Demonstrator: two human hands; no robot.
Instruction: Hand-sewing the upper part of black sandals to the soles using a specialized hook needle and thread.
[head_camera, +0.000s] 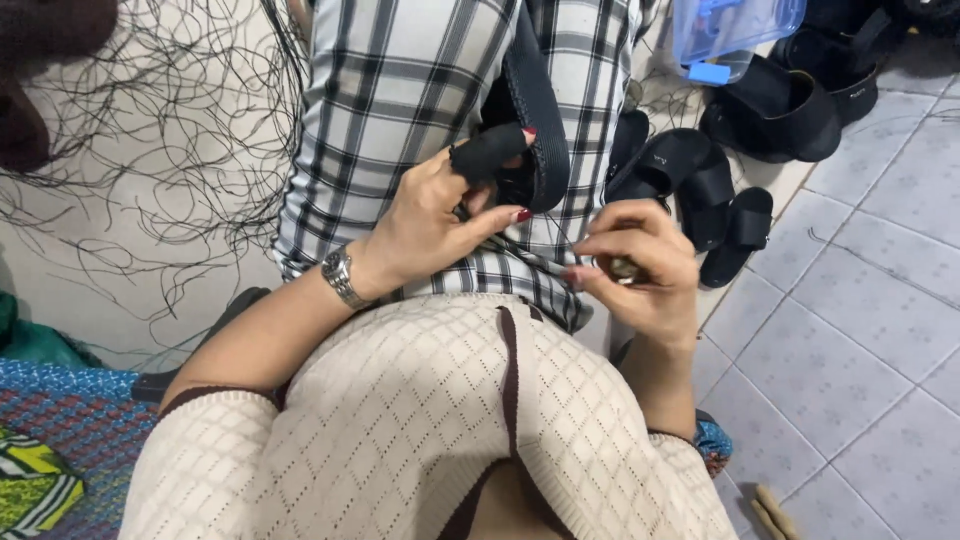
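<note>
The left hand (440, 215) grips a dark sandal upper (535, 120), a curved black strap with a stitched edge, held against the checked cloth (400, 90) over the person's lap. The thumb presses from below; the forefinger, covered by a black finger guard (487, 152), lies across the strap's lower end. A metal wristwatch (340, 276) sits on that wrist.

The right hand (640, 265) is just to the right of the left hand and slightly lower, apart from it. Its fingers are curled shut around a small dull metallic object (622, 267); what the object is cannot be told. The thumb and forefinger tips pinch toward the left hand, and a thin thread (540, 262) appears to run from them toward the strap.

Beyond the right hand, on the tiled floor (860, 300), lie several finished black sandals (700, 190), close together. Farther off stands a clear blue plastic container (730, 25). Beyond the left hand, loose black threads (150, 150) are scattered over a pale surface. Nearer than the left forearm lies a patterned woven mat (70, 420).
</note>
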